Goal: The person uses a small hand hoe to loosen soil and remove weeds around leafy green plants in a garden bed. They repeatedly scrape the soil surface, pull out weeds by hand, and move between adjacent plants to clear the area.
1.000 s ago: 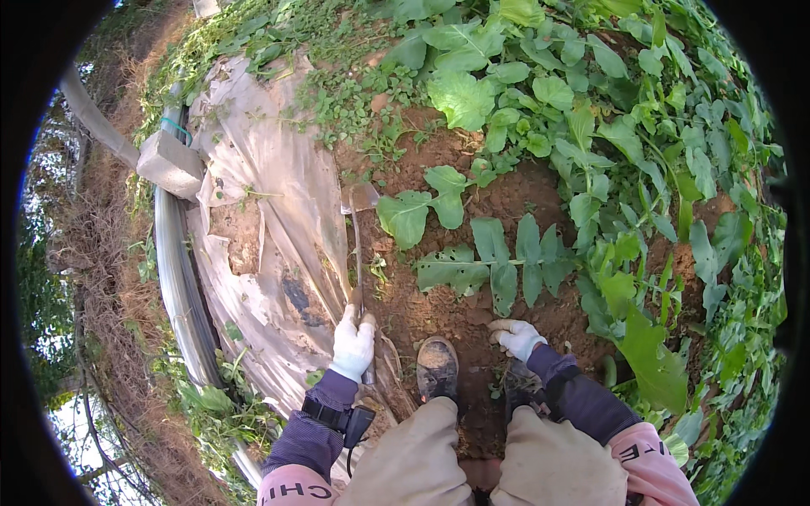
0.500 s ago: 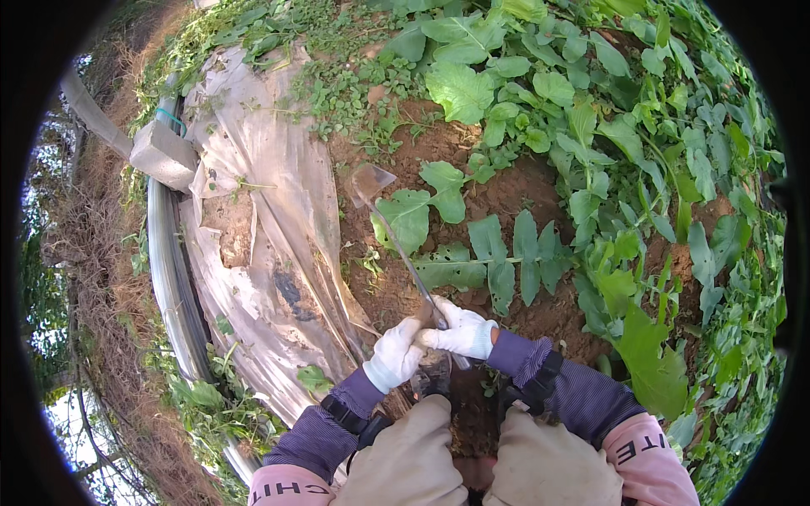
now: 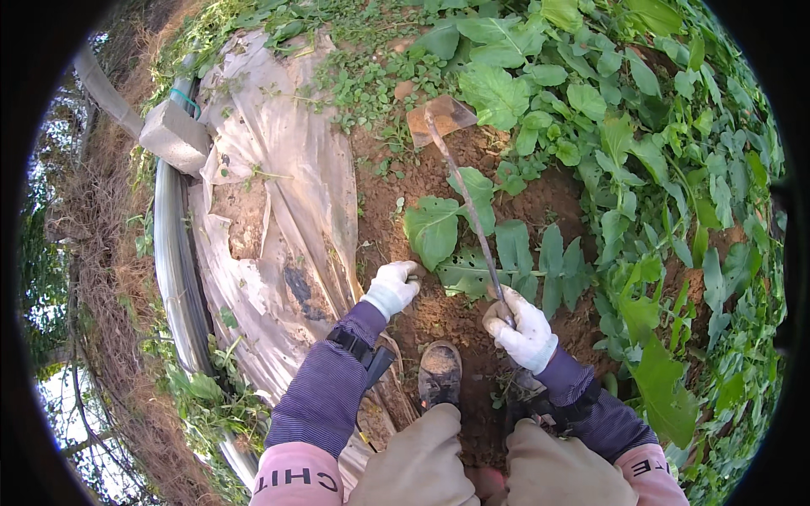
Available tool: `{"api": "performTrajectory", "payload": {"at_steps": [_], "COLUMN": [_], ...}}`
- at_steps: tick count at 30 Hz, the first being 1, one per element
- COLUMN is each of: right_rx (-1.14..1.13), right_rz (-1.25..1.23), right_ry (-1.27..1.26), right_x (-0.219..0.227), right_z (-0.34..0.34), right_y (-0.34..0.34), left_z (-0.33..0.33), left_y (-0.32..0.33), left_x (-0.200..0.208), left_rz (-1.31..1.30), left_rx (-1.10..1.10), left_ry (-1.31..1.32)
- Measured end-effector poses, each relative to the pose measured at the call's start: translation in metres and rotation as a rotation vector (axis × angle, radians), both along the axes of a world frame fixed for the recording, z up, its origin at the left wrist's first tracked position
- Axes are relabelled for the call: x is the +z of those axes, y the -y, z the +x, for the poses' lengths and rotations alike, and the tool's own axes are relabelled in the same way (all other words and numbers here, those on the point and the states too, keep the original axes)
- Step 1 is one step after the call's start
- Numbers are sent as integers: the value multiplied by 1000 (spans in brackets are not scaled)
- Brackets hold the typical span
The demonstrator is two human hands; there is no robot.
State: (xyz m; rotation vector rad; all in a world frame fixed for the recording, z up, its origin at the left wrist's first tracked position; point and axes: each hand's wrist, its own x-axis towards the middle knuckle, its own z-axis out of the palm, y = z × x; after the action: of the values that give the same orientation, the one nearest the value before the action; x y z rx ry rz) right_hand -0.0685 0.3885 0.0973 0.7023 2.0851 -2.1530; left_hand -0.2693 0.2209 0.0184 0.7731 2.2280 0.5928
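My right hand (image 3: 525, 331), in a white glove, is closed around the thin handle of a hoe (image 3: 472, 211). The hoe slants up and away, with its flat, rusty, soil-stained blade just over the dirt by the green leaves. To the left, my gloved left hand (image 3: 391, 288) is off the handle. Its fingers are loosely bent and apart, with nothing visible between them. Close beyond it grows a broad-leaved plant (image 3: 432, 229), whose long, lobed leaf (image 3: 472, 271) has small holes and passes behind the hoe handle.
Torn pale sheeting (image 3: 287, 169) covers the ground at left, beside a long pipe (image 3: 175, 270) and a pale block (image 3: 175, 137). Dense leafy plants (image 3: 633, 160) fill the right side. My shoe (image 3: 440, 371) stands on brown soil between my arms.
My left hand has let go of the hoe and moved apart to the left. My right hand has moved right and forward with the hoe, and its blade now lies farther up and right.
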Motion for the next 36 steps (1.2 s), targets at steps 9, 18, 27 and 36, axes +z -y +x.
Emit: {"api": "performTrajectory", "payload": {"at_steps": [9,18,27,36], "right_rx": [-156,-75,260,312], "right_rz": [-142,-136,138,-344], "right_ry": [1,6,94,299], "right_x": [4,5,-23,-42], "right_z": [18,18,-22,-67], "right_y": [4,-1,12,58], "left_z": [-83,-71,-84,-67], "left_y": [48,23,72,122], "left_x": [3,1,24,-4], "left_rz": [-243,-584,-517,-81], "left_rx": [176,-191,60,327], "left_ry": [-584,-476,-321,-383]}}
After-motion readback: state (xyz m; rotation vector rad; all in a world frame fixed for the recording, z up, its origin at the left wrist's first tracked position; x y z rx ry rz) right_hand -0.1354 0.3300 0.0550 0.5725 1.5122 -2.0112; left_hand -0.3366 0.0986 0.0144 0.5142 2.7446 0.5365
